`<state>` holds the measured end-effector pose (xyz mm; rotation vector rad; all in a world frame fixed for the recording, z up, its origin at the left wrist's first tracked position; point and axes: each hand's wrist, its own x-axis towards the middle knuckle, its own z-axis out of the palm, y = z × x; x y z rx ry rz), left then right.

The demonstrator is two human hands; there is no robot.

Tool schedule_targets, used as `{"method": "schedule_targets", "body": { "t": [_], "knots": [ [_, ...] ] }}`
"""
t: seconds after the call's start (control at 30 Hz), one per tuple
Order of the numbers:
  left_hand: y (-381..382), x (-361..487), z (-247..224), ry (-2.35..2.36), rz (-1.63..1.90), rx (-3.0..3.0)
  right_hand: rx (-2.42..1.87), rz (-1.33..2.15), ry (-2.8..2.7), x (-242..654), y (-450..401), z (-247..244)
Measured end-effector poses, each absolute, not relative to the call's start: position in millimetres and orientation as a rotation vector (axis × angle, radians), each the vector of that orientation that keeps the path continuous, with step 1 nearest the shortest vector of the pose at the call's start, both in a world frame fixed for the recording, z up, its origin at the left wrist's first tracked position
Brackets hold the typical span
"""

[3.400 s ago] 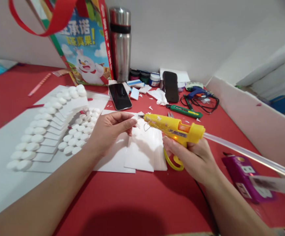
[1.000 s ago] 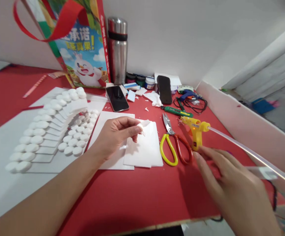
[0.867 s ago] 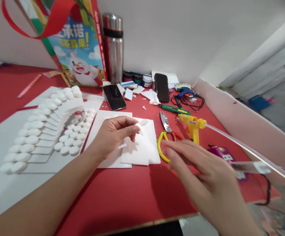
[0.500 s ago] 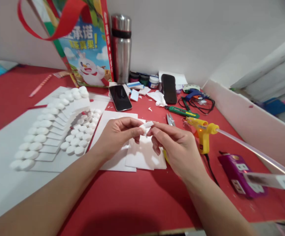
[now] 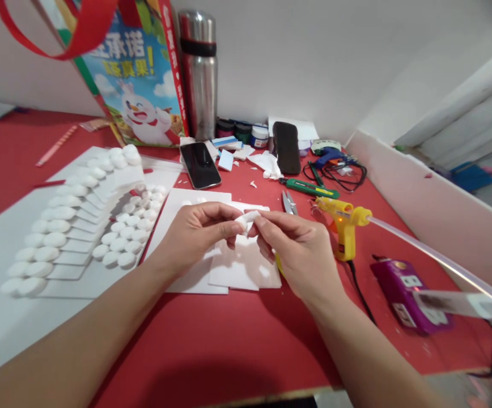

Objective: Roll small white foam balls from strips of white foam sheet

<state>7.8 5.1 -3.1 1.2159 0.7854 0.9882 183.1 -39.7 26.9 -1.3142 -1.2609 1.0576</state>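
Between my fingertips is a small white piece (image 5: 248, 219), crumpled or folded like paper or soft clay; I cannot tell which. My left hand (image 5: 206, 232) pinches its left end with thumb and forefinger. At its right end, my right hand (image 5: 295, 243) is closed on it too. Flat white boards (image 5: 233, 269) lie on the table beneath the hands. To the left stands a curved white stepped model (image 5: 73, 255) edged with rows of white oval discs (image 5: 44, 253). Several loose white discs (image 5: 118, 243) are grouped beside it.
A yellow glue gun (image 5: 346, 226) with a long clear stick rests at right, near a purple box (image 5: 410, 294). Scissors (image 5: 289, 202), a green-handled tool (image 5: 309, 187), two phones (image 5: 201, 165), a steel flask (image 5: 199, 79) and a printed bag (image 5: 138, 85) are farther back.
The view has shifted slightly, so the table things sit a little farther left. Both hands still hold the white piece; the right fingers have closed further over its right end.
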Motion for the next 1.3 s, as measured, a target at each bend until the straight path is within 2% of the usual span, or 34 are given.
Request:
{"method": "schedule_targets", "body": {
  "t": [0.57, 1.3],
  "knots": [
    [4.8, 9.8, -1.9, 0.782, 0.970, 1.180, -1.371, 0.728, -1.436, 183.6, -42.6, 25.0],
    [3.8, 13.1, -2.1, 0.781, 0.991, 1.120, -1.279, 0.538, -1.582, 179.4, -43.7, 21.4]
  ]
}}
